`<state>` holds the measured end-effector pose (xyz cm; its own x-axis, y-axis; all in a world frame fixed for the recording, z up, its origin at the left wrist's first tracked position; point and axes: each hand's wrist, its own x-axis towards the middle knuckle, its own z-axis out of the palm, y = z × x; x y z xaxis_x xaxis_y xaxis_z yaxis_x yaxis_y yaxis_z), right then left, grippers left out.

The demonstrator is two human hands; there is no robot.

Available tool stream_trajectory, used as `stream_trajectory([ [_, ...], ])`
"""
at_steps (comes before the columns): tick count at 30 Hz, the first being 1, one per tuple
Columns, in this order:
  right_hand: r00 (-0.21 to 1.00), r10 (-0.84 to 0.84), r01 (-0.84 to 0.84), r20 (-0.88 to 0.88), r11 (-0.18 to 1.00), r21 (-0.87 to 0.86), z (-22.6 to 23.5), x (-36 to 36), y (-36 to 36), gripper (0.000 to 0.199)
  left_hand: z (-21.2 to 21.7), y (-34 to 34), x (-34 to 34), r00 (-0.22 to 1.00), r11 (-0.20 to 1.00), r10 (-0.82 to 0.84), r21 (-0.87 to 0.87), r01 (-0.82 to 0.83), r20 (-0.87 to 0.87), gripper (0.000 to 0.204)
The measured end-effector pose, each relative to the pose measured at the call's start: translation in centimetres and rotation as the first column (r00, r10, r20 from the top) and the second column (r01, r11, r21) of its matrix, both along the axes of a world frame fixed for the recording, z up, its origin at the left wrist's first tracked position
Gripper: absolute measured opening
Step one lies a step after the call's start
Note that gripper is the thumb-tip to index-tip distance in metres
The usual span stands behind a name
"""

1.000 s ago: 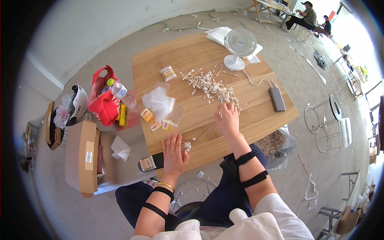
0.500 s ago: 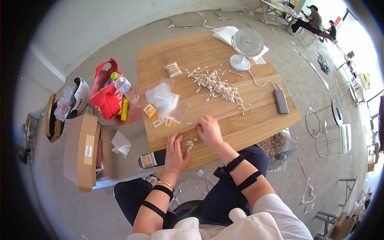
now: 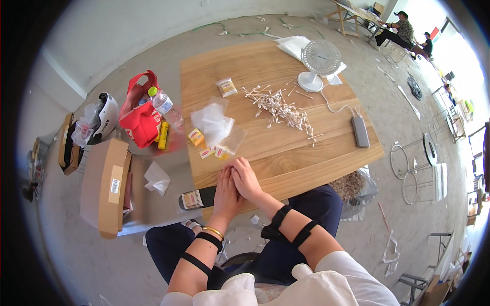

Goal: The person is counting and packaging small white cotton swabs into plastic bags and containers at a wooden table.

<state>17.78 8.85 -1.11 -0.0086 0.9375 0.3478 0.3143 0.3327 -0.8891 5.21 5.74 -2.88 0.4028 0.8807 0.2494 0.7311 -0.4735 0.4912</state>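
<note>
My left hand (image 3: 226,193) rests at the table's near edge, fingers together and stretched forward. Against it lies my right hand (image 3: 245,179), its fingers curled over the left hand's fingertips. Both cover the spot where a small bundle of cotton swabs lay; the bundle itself is hidden now. Left of my left hand, a small packet of swabs (image 3: 192,200) sits on a black phone-shaped object (image 3: 207,196). Just beyond my hands are small yellow-and-white cards (image 3: 221,152) and clear plastic bags (image 3: 212,125). A loose pile of cotton swabs (image 3: 279,109) spreads across the table's middle.
A white fan (image 3: 320,58) stands at the far right, cabled to a grey power bank (image 3: 360,131). Another filled packet (image 3: 226,87) lies farther back. To the left are a bottle (image 3: 166,106), a red bag (image 3: 140,122) and a cardboard box (image 3: 104,186). Two people sit far off.
My right hand has moved left and nearer, from above the table to against my left hand. The swab bundle beside my left hand is now covered. The view has shifted slightly.
</note>
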Motion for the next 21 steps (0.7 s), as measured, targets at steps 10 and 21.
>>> stream_trajectory([
  [10, 0.891, -0.391, 0.395, 0.232, 0.918, 0.03, 0.3, 4.8, -1.5, 0.019, 2.0, -1.9, -0.6, 0.95, 1.0, -0.018, 0.005, 0.021, -0.312, 0.093],
  [21, 0.798, -0.401, 0.419, 0.451, 0.906, 0.063, -0.7, 4.9, -2.2, 0.022, 2.3, -3.4, -0.9, 0.906, 0.993, -0.111, -0.079, 0.086, -0.409, 0.104],
])
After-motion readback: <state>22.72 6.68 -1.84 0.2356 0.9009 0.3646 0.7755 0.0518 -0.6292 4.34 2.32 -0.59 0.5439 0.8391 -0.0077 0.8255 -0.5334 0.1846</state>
